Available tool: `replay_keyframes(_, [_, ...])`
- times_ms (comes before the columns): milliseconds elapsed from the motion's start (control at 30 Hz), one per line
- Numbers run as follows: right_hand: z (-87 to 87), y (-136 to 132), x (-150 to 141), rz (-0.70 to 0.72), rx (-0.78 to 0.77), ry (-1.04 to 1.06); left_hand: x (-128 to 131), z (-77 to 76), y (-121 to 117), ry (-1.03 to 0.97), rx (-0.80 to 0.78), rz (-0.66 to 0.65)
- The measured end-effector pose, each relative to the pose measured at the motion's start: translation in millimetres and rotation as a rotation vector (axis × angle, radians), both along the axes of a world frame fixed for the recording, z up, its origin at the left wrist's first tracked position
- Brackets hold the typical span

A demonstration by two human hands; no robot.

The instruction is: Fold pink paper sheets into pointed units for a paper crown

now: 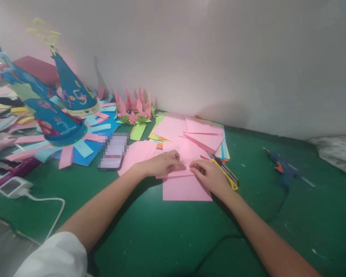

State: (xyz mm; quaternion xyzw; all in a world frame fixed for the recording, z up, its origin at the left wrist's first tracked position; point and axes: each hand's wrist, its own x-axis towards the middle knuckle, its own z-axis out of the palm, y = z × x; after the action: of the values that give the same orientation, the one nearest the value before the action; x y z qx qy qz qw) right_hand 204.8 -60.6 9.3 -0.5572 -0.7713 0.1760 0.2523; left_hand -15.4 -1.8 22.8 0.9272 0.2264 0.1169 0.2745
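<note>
A folded sheet of pink paper [177, 173] lies in front of me, over another pink sheet [187, 190] whose lower part sticks out toward me. My left hand [163, 163] is at the folded sheet's left, fingers bent and closed on it near the fold. From the other side, my right hand [212, 175] pinches the same paper between thumb and fingertips. Beside my right hand rests a yellow and black utility knife [225, 169]. More pink sheets [137, 154] are spread to the left of my hands, partly covered by my left hand.
Behind my hands is a stack of coloured paper [173, 125]. A pink paper crown [135, 107], blue cone hats [72, 84] and a phone [113, 152] are at the left. A blue glue gun [285, 169] lies right, its dark cable crossing the green table [150, 238].
</note>
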Motion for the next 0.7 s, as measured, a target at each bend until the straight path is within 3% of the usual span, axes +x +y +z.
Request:
replay_keyframes(233, [-1.4,-1.2,0.3,0.011,0.031,-0.034,0.4,1.5,-3.0,0.081,0.094,-0.003])
replay_keyframes(400, [-0.7,-1.9,-0.3,0.016,0.040,-0.040,0.5,7.7,-5.8,0.068,0.266,-0.052])
replay_keyframes(567, [0.7,-1.8,-1.2,0.007,0.034,-0.041,-0.9,5.8,-3.3,0.000,0.168,-0.152])
replay_keyframes(700, [0.6,-2.4,2.4,0.029,0.043,-0.043,-3.3,1.2,-1.4,0.002,0.138,-0.153])
